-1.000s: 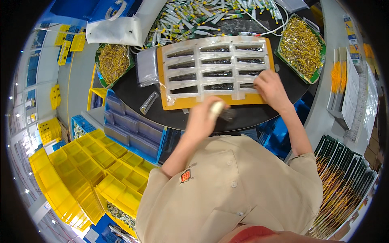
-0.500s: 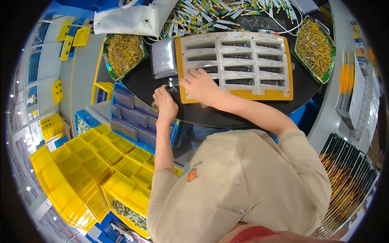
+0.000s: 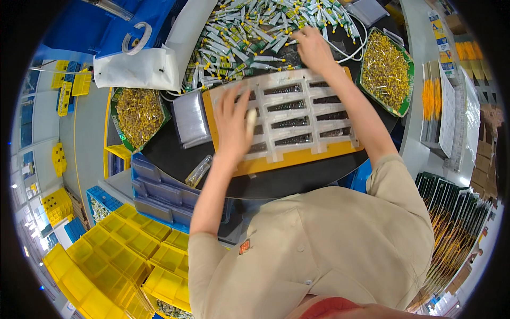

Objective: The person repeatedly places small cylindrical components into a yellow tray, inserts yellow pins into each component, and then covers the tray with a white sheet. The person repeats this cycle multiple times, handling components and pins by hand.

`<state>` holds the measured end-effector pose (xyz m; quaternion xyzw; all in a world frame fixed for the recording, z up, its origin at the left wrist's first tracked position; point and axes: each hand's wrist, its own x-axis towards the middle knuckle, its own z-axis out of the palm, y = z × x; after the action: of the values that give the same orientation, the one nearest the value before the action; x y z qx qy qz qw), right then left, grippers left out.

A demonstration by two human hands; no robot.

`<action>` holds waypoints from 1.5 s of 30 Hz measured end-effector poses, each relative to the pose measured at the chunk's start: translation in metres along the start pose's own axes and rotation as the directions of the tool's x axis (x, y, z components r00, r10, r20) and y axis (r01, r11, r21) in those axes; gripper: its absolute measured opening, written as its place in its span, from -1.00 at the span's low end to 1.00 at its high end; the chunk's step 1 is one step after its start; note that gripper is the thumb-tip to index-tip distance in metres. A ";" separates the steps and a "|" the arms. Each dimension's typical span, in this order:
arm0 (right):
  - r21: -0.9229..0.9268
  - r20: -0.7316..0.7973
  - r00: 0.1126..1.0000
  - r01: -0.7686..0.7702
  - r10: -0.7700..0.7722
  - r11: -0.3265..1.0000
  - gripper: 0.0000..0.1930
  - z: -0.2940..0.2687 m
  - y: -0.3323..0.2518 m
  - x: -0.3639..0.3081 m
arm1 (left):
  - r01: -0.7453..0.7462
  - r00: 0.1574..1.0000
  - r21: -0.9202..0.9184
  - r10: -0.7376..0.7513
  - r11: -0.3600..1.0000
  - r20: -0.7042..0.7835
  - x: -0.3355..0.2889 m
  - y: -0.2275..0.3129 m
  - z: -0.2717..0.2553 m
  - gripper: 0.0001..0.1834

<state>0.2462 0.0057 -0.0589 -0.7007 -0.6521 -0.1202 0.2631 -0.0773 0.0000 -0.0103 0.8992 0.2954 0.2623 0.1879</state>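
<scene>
My left hand (image 3: 234,122), blurred by motion, is over the left part of a yellow-edged tray (image 3: 255,167) with its fingers apart. A pale piece on or beside its thumb is too smeared to name. My right hand (image 3: 316,50) reaches past the tray to a heap of small white-and-green tubes with yellow caps (image 3: 239,45). Its fingers bend down at the heap's edge; whether they grip a tube is unclear. Dark wedge-shaped slots in rows fill the tray's pale frame (image 3: 308,119). A narrow clear packet (image 3: 199,171) with a yellowish end lies beside my left forearm.
Green-edged trays of small yellow-and-clear pieces flank the black table, one left (image 3: 139,117) and one right (image 3: 386,69). A stack of clear sleeves (image 3: 191,118) touches the tray's left. Dark bins (image 3: 164,189) and yellow bins (image 3: 114,239) stand lower left. A white cable (image 3: 350,57) loops behind.
My right hand has moved from the tray's left side to the far tube heap. My left hand has left the clear packet on the table and moved up over the tray. The view has shifted.
</scene>
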 end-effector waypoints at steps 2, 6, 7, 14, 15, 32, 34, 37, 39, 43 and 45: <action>-0.105 0.117 0.993 0.019 -0.006 0.994 -0.74 0.017 0.039 0.018 | -0.059 0.991 0.052 0.065 0.997 -0.113 0.054 -0.034 0.020 -0.56; 0.250 0.187 0.981 0.007 -0.055 0.968 -0.73 -0.003 0.038 0.018 | -0.152 0.986 0.364 0.168 0.919 -0.012 0.141 -0.098 0.041 -0.61; 0.338 0.180 0.979 0.027 -0.092 0.941 -0.73 -0.017 0.029 0.012 | -0.156 0.988 0.442 0.142 0.884 0.065 0.152 -0.109 0.043 -0.61; 0.575 0.349 0.915 -0.037 -0.204 0.817 -0.88 -0.062 -0.036 -0.043 | -0.382 0.909 0.398 0.262 0.834 0.324 0.176 -0.136 0.044 -0.76; 0.498 0.301 0.914 0.091 -0.271 0.862 -0.89 -0.054 -0.039 -0.042 | -0.391 0.911 0.420 0.281 0.819 0.302 0.174 -0.134 0.042 -0.76; 0.633 0.023 0.870 0.369 -0.493 0.681 -0.82 -0.001 -0.116 -0.007 | -0.383 0.911 -0.002 0.378 0.924 0.163 0.003 -0.057 -0.016 -0.65; 0.530 -0.017 0.781 0.537 -0.625 0.656 -0.82 -0.002 -0.121 -0.013 | -0.382 0.910 -0.061 0.387 0.922 0.150 0.003 -0.061 -0.017 -0.67; 0.575 -0.018 0.800 0.500 -0.600 0.648 -0.81 0.011 -0.117 0.000 | -0.352 0.930 -0.131 0.362 0.927 0.057 0.019 -0.073 -0.020 -0.69; 0.546 0.085 0.893 0.329 -0.441 0.771 -0.83 0.024 -0.107 0.020 | -0.289 0.957 -0.106 0.288 0.952 -0.024 0.040 -0.084 -0.018 -0.70; 0.209 0.450 0.821 0.286 -0.352 0.935 -0.79 0.045 -0.093 0.057 | -0.101 0.992 0.062 0.096 0.993 0.078 0.102 -0.116 0.004 -0.68; 0.164 0.358 0.863 0.319 -0.357 0.934 -0.78 0.037 -0.091 0.058 | 0.052 0.901 0.148 -0.111 0.988 0.420 0.118 -0.132 0.008 -0.65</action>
<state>0.1578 0.0761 -0.0408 -0.5715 -0.8085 0.0067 0.1403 -0.0481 0.1724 -0.0389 0.9322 0.3014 0.0307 0.1982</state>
